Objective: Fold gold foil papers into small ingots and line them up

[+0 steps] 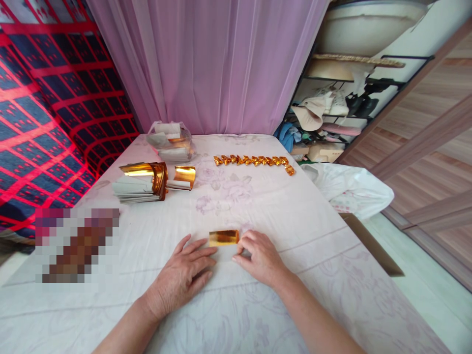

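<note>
A small strip of gold foil paper [223, 238] lies on the cloth-covered table between my two hands. My left hand [188, 268] rests flat with its fingers spread, the fingertips at the strip's left end. With bent fingers, my right hand [256, 250] pinches the strip's right end. Further back on the left is a thick fanned stack of gold foil sheets [140, 184] with pale backs, and a few curled sheets [182, 178] lie against its right side. A row of folded gold foil pieces [254, 161] runs along the back right, bending towards me at its right end.
A clear plastic bag of paper sheets [171, 142] stands at the back left. A pixelated patch [77, 246] hides something on the left. Beyond the right edge are a white plastic bag [350, 189], a cardboard piece [372, 246] and a loaded shelf rack [339, 115].
</note>
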A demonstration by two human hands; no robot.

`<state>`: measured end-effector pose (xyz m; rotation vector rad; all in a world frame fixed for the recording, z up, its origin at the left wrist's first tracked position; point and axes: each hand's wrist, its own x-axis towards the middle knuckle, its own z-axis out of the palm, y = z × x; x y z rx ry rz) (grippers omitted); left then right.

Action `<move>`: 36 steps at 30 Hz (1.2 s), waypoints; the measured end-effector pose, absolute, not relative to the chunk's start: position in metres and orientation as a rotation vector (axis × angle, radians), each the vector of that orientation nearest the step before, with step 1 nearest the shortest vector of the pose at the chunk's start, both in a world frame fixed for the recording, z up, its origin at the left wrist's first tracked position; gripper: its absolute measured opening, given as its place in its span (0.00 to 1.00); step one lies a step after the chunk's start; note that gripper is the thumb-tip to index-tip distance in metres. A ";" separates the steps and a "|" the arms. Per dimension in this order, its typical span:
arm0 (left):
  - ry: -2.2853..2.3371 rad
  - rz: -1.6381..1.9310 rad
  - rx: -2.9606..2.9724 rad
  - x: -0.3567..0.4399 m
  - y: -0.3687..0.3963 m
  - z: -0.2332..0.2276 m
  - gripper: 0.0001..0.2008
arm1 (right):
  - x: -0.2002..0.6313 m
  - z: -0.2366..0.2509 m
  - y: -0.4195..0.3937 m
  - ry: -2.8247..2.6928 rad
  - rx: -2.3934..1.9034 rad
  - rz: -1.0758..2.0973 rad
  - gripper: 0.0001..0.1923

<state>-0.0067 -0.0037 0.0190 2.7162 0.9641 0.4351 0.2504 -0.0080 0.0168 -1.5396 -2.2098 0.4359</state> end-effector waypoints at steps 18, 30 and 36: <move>1.088 0.441 2.892 0.012 -0.017 0.022 0.18 | 0.243 0.021 -0.014 -2.253 -1.570 0.298 0.06; 1.020 0.310 2.916 0.004 -0.015 0.021 0.19 | 0.247 0.021 -0.010 -2.229 -1.600 0.452 0.07; 0.900 0.233 2.857 -0.012 -0.005 0.020 0.20 | 0.255 0.019 -0.008 -2.244 -1.525 0.539 0.06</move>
